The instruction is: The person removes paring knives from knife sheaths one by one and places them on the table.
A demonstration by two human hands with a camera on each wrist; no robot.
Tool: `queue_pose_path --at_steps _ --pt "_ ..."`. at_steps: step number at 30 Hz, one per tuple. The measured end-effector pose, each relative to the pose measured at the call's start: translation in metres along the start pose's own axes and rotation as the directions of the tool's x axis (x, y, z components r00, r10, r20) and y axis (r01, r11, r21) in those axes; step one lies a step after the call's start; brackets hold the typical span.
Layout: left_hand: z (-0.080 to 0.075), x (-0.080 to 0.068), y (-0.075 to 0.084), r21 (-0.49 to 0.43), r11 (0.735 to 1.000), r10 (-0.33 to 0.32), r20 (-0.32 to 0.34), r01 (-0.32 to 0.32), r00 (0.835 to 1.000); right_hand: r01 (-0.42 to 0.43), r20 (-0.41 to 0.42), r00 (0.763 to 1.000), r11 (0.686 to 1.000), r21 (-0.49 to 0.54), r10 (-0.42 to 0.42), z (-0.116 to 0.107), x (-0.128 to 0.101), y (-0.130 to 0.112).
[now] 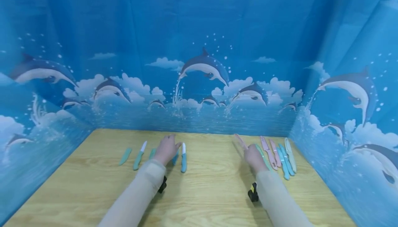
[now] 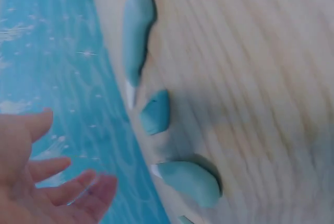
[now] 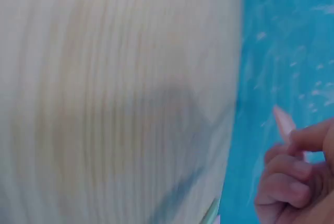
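1 pink knife piece [image 1: 240, 141], blade or sheath unclear: raised over the worktop [image 1: 211, 189], left of a row of knives [image 1: 275, 153]. Risk: slipping from a slack pinch, landing among these. Right hand [image 1: 255, 158] grip: curled, pinching the piece. Left hand [image 1: 167, 149] grip: released, fingers loosely spread, holding 0 items, near 1 blue-handled knife [image 1: 184, 159].

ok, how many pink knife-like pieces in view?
3: a held pink piece in the right hand, plus a wider pink one and a narrower pink one side by side on the table, right of that hand. Hand may hide more.
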State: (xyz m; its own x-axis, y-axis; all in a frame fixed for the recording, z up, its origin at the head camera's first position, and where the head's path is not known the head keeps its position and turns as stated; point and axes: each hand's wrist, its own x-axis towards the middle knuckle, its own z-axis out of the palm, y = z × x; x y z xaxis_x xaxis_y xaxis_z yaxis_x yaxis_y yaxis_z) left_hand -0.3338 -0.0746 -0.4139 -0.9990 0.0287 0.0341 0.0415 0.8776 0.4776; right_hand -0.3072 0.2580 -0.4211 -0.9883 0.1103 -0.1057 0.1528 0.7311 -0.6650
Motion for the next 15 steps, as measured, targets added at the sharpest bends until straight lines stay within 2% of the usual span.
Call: queue_pose_path --at_steps 4,6,8,12,15 --pt "0.001 -0.007 0.001 -0.039 0.997 0.059 -0.012 -0.059 0.998 0.011 -0.019 1.0 1.0 0.014 -0.011 0.006 -0.01 -0.011" --pt "0.001 -0.011 0.001 -0.021 0.993 0.117 -0.025 -0.117 0.993 0.038 -0.018 0.999 0.999 0.01 -0.038 0.012 -0.015 -0.015" --pt "-0.001 -0.017 0.002 0.004 0.984 0.175 -0.015 -0.175 0.984 0.057 0.002 0.998 0.998 0.033 -0.057 0.018 -0.022 -0.022" --pt "-0.006 -0.029 0.005 0.033 0.962 0.27 0.015 -0.27 0.963 0.149 0.031 0.988 0.987 0.067 -0.151 0.03 -0.037 -0.038" --pt "-0.011 -0.039 0.009 0.046 0.939 0.339 0.03 -0.34 0.94 0.253 0.051 0.966 0.967 0.017 -0.253 0.038 -0.049 -0.049"
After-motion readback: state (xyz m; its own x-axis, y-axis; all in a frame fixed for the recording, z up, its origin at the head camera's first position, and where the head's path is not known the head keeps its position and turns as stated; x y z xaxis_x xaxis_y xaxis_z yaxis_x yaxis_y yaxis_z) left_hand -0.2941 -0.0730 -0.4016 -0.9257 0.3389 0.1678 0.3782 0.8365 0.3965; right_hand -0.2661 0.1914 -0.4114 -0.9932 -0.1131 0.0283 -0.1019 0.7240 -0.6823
